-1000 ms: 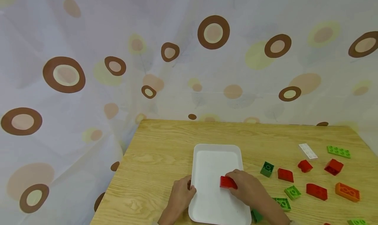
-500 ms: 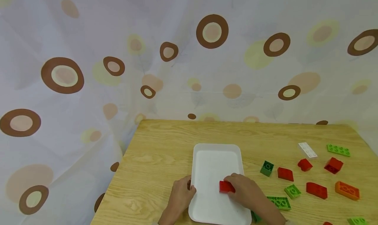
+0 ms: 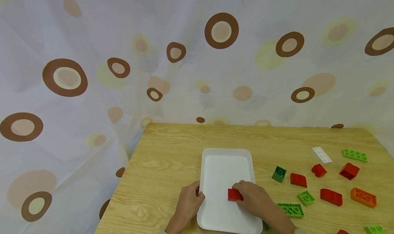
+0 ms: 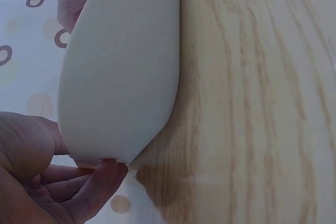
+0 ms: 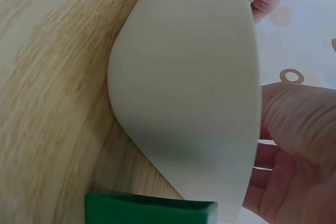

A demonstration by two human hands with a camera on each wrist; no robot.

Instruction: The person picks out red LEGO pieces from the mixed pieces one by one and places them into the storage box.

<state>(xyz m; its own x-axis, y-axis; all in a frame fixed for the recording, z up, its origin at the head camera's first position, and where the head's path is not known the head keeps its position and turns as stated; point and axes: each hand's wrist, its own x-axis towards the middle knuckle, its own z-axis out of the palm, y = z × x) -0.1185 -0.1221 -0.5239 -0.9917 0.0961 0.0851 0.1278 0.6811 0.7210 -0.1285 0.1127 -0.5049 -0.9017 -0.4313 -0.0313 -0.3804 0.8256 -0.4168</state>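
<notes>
A white tray (image 3: 221, 165) lies on the wooden table, with a red toy brick (image 3: 234, 194) inside it, right of the middle. My right hand (image 3: 253, 198) grips that brick from its right side, reaching over the tray's right rim. At the tray's left side, my left hand (image 3: 190, 199) pinches the rim, its thumb on top and fingers against the outer wall. The left wrist view shows fingertips (image 4: 107, 174) touching the tray's outside. In the right wrist view the tray wall hides the brick and the fingertips.
Right of the tray lie several loose bricks: a dark green brick (image 3: 278, 174), a light green brick (image 3: 290, 210), red bricks such as this curved one (image 3: 331, 196), an orange brick (image 3: 364, 197) and a white brick (image 3: 322, 155). Another green brick (image 5: 147, 209) sits close beside the tray.
My right hand has moved slightly toward me and left with the red brick, mostly in the first half second. The left hand stays on the tray rim.
</notes>
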